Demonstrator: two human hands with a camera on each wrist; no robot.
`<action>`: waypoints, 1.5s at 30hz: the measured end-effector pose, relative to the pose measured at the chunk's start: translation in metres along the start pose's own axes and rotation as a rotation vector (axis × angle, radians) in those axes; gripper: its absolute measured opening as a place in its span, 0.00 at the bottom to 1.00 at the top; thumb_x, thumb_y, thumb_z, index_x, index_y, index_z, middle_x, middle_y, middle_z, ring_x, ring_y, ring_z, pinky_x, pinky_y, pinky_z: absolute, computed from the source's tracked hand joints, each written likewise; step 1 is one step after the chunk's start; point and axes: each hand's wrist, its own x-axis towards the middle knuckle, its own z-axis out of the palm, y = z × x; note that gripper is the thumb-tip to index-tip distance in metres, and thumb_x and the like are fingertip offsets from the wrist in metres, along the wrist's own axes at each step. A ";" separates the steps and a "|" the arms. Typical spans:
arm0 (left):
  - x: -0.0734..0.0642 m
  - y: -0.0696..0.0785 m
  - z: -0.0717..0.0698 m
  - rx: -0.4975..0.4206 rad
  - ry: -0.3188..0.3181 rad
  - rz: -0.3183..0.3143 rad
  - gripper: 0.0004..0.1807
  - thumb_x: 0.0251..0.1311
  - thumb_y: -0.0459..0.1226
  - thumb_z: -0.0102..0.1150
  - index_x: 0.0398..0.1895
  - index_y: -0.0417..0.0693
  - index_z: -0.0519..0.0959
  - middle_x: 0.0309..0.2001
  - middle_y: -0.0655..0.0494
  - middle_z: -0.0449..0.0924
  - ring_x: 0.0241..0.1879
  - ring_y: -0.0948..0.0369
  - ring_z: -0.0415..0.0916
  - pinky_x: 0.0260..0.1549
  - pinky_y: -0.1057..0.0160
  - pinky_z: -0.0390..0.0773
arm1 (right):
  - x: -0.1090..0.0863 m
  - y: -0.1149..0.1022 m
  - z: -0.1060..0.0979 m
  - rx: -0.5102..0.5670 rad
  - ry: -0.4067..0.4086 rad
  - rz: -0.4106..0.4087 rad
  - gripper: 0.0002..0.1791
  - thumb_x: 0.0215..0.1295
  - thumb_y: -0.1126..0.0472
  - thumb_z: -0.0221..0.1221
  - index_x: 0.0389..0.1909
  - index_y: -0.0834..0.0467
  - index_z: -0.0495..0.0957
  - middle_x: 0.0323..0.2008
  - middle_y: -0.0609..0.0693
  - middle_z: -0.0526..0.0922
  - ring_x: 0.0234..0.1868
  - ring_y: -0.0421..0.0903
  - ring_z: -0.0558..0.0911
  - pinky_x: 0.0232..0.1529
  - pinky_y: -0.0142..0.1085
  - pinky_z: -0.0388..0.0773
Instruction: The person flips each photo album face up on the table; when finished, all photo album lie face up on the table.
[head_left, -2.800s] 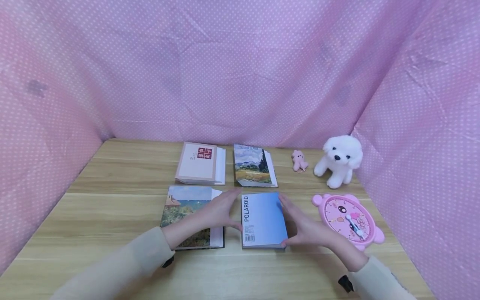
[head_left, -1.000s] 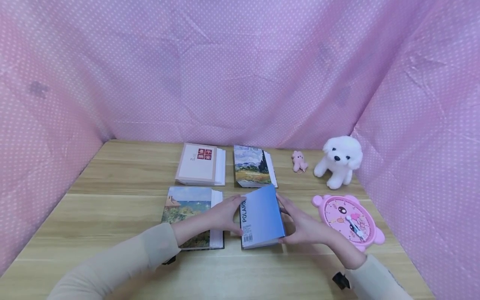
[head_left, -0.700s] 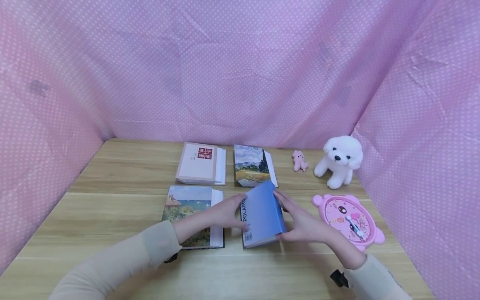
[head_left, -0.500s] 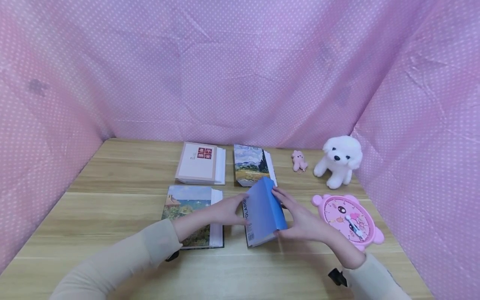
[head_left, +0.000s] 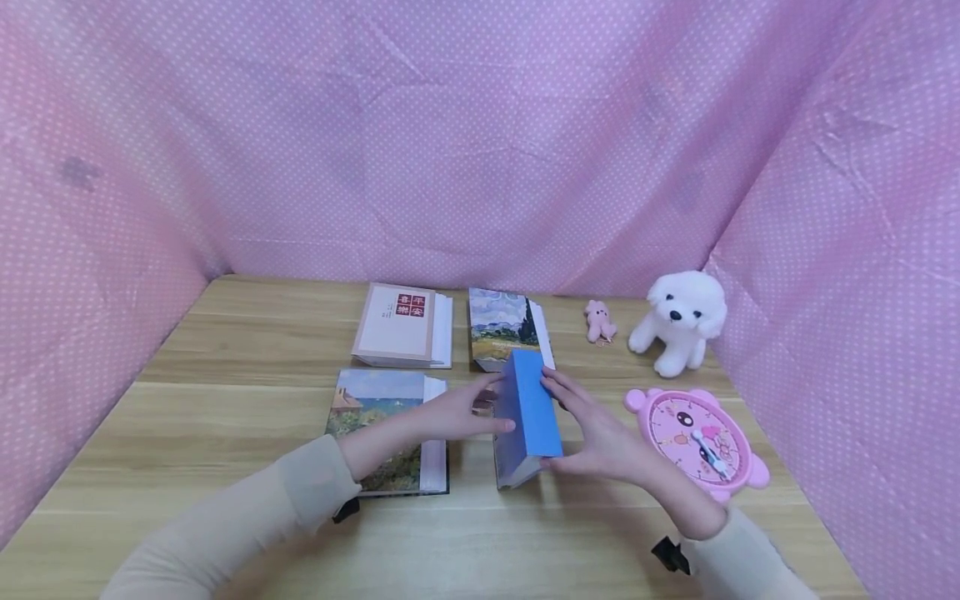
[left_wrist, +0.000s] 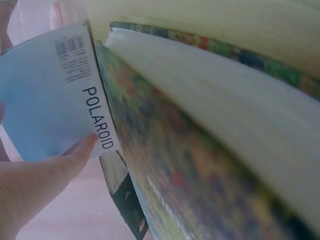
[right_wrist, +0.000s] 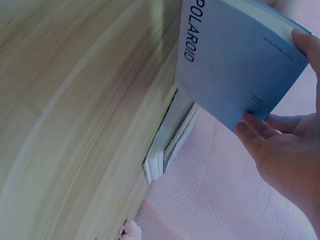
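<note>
The blue book (head_left: 536, 404) lettered POLAROID stands on its edge, spine up, on the wooden table. My right hand (head_left: 603, 429) grips it across the spine side, thumb at the near end and fingers at the far end. The right wrist view shows these fingers (right_wrist: 252, 130) on the book's lower corner. From the other side, my left hand (head_left: 450, 412) rests straight fingertips against the lettered cover; in the left wrist view one fingertip (left_wrist: 90, 142) touches it beside the lettering. Under the left forearm lies a book with a seaside painting (head_left: 378, 400).
Behind are a cream book with red characters (head_left: 393, 325) and a landscape-painting book (head_left: 502, 325), partly behind the blue one. To the right are a small pink plush (head_left: 597, 321), a white toy dog (head_left: 678, 321) and a pink toy clock (head_left: 697, 433). Pink dotted cloth (head_left: 465, 167) encloses the table (head_left: 225, 400).
The blue book has been tipped from lying flat, its right side rising, until its spine faces up. Both hands have followed it; the other things stay put.
</note>
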 end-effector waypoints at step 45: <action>-0.032 0.009 -0.002 -0.391 0.104 0.113 0.50 0.52 0.39 0.69 0.74 0.56 0.49 0.63 0.34 0.64 0.52 0.47 0.77 0.47 0.56 0.81 | 0.014 -0.003 0.037 0.404 -0.105 -0.012 0.61 0.49 0.54 0.72 0.74 0.40 0.37 0.73 0.52 0.52 0.63 0.53 0.71 0.59 0.40 0.73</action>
